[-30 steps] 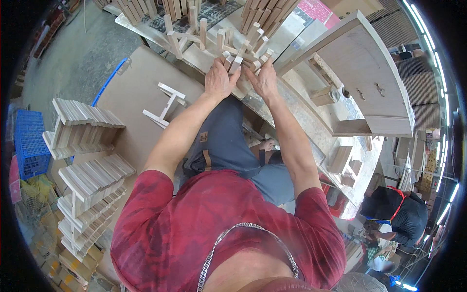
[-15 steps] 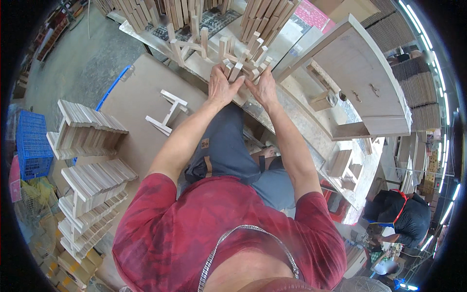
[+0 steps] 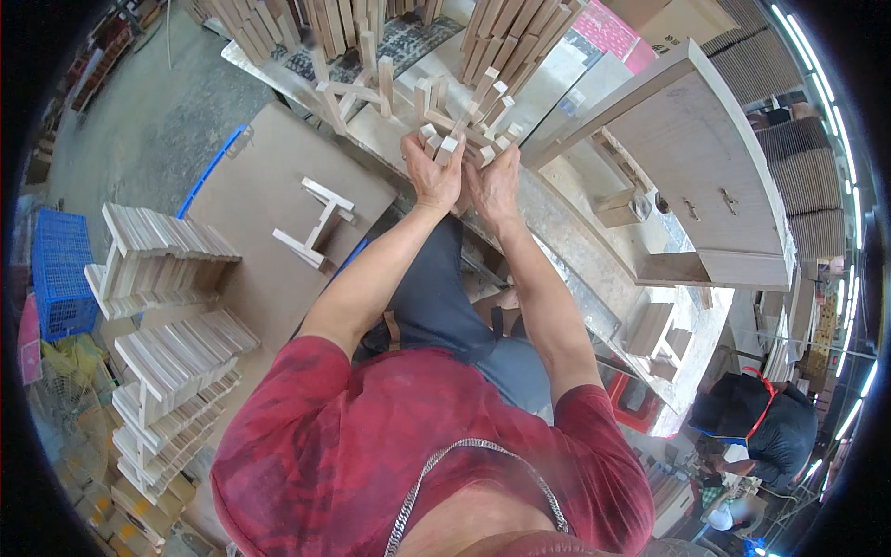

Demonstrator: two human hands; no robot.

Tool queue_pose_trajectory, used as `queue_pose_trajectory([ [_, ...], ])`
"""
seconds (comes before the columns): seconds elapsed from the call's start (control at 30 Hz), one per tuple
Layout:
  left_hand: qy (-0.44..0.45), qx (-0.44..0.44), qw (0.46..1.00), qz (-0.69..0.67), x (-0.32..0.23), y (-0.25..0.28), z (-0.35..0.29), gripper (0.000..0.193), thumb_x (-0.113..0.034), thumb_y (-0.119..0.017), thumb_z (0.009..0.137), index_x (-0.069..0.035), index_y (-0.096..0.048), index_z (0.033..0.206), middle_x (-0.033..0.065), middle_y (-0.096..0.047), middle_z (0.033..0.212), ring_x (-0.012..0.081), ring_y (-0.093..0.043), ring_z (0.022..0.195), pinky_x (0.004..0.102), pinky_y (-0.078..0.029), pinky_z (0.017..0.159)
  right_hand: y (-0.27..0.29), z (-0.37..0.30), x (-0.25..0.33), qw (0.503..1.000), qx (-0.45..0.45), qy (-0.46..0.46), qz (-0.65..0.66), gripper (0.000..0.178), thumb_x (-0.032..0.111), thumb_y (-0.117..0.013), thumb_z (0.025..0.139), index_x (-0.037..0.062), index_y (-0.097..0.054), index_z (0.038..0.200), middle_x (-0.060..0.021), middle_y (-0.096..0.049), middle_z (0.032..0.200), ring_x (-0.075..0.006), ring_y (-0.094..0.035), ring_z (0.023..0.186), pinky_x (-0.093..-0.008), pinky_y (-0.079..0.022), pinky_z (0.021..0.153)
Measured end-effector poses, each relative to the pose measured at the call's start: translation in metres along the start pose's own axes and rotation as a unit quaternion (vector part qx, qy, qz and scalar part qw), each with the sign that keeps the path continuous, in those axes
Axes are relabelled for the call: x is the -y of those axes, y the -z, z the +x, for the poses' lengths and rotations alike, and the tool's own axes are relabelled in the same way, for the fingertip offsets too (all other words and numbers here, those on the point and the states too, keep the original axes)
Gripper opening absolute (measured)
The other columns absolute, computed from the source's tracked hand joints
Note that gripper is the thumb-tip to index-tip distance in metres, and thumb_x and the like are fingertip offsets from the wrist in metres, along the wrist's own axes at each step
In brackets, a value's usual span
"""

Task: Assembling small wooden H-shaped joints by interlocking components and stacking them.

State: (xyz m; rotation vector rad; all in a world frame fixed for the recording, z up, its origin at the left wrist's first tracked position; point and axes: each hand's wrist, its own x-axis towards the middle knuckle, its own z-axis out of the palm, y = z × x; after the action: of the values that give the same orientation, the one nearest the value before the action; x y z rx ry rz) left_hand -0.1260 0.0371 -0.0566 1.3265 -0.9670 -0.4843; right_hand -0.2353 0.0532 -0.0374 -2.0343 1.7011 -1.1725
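At the near edge of the workbench (image 3: 422, 162), my left hand (image 3: 433, 176) closes round the left side of a cluster of pale H-shaped wooden frames (image 3: 448, 147). On the cluster's right side, my right hand (image 3: 495, 186) is wrapped round it, with the thumbs close together in front. Square leg ends stick up above my fingers; the lower parts are hidden by my hands. More frame legs (image 3: 484, 85) rise just beyond. One H-shaped frame (image 3: 385, 85) stands on the bench to the left of my hands.
Tall bundles of wooden strips (image 3: 515, 42) stand at the back. A large wooden fixture (image 3: 687, 158) rises on the right. Left, a low board (image 3: 269, 158) carries a single H-frame (image 3: 318, 223) and stacked frames (image 3: 186, 353). A blue crate (image 3: 63, 274) stands far left; a person (image 3: 756, 422) works at far right.
My hands have drawn closer together round the wooden frames, the right one shifting slightly left and nearer to me. The whole view has shifted a little.
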Motion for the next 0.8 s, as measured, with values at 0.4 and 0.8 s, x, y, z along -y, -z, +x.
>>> queue_pose_trajectory([
  [0.4,-0.081,0.097,0.986,0.111,-0.002,0.042,0.005,0.069,-0.042,-0.086,0.079,0.005,-0.053,0.117,0.0233,-0.065,0.111,0.0354,-0.065,0.105,0.0427,-0.050,0.092,0.012,0.005,0.004,0.999,0.038,-0.012,0.013,0.068,0.019,-0.081,0.080,-0.0073,-0.043,0.131,-0.0282,-0.057,0.120,-0.0464,-0.054,0.117,-0.0503,-0.046,0.100],
  [0.8,-0.076,0.220,0.946,0.224,0.006,0.073,0.023,0.052,-0.035,-0.085,0.075,-0.001,-0.062,0.108,0.0208,-0.072,0.090,0.0374,-0.072,0.086,0.0451,-0.056,0.078,0.043,0.006,0.037,0.992,0.064,-0.026,-0.108,0.069,0.025,-0.085,0.077,-0.0064,-0.051,0.127,-0.0309,-0.062,0.117,-0.0459,-0.060,0.112,-0.0499,-0.050,0.098],
])
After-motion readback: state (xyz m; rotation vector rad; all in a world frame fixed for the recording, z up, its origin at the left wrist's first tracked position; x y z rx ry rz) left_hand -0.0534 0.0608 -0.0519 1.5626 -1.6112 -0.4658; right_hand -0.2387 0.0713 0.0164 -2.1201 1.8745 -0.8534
